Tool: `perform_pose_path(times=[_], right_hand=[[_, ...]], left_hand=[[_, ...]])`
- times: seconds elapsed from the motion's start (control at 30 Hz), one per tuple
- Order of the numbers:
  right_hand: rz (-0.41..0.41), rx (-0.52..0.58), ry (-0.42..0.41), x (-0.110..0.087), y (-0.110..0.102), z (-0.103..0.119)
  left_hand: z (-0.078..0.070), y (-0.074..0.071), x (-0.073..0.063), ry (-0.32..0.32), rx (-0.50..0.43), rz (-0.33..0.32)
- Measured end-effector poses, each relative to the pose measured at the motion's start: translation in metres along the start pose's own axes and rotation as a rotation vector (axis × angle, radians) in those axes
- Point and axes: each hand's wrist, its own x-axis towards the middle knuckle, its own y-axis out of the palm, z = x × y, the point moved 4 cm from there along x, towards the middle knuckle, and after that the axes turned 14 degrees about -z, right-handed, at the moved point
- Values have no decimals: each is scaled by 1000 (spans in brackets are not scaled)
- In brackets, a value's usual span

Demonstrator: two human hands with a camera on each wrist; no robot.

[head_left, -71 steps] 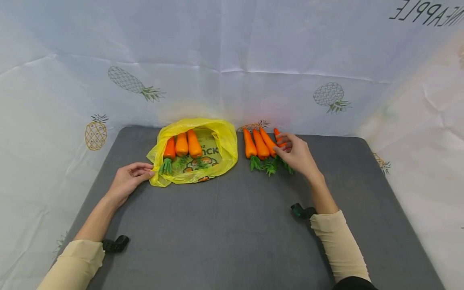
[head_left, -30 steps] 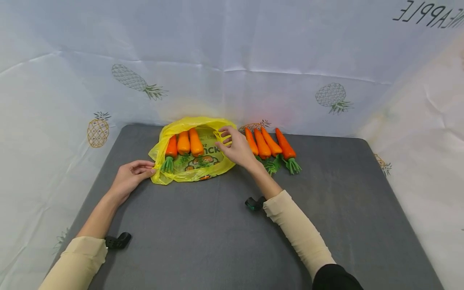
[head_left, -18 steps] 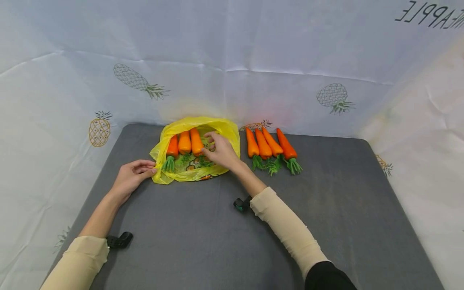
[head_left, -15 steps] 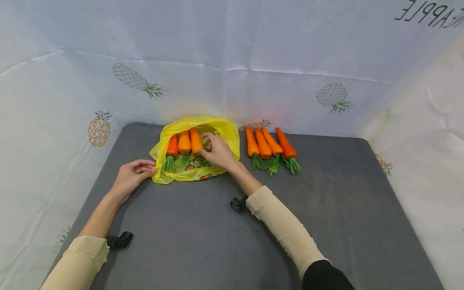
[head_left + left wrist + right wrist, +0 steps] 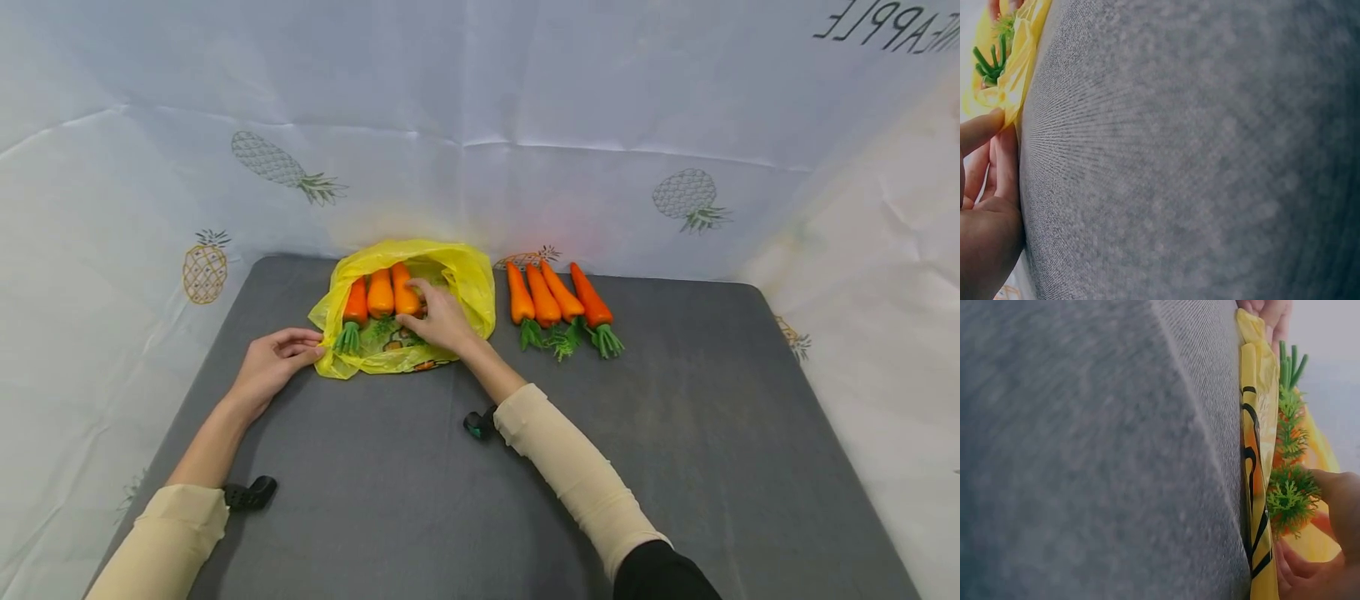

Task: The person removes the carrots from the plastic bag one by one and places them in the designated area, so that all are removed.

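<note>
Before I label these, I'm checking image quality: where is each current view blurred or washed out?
Head view: the four loose carrots look fairly sharp; left wrist: gray tabletop blurs, darkening toward the right edge; right wrist: tabletop blurs at left, upper-right background looks washed out.

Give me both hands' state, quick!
Left hand: closed, pinching the yellow bag at its edge.
Right hand: closed around the rightmost carrot in the bag; grip firmness can't be told.
</note>
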Motion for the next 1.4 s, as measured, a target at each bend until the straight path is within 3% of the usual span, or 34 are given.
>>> perform_pose_path(times=[0.43, 0.73, 1.03, 1.4], right_hand=[[9, -98, 30, 2, -3, 5], [-43, 15, 42, 2, -14, -6], [-40, 84, 80, -6, -33, -9], [-31, 139, 48, -23, -73, -7]], left_hand=[[0, 6, 5, 4, 4, 1], [-5, 12, 6, 25, 5, 7], [-5, 9, 3, 24, -9, -9], [1, 0, 0, 5, 0, -11]])
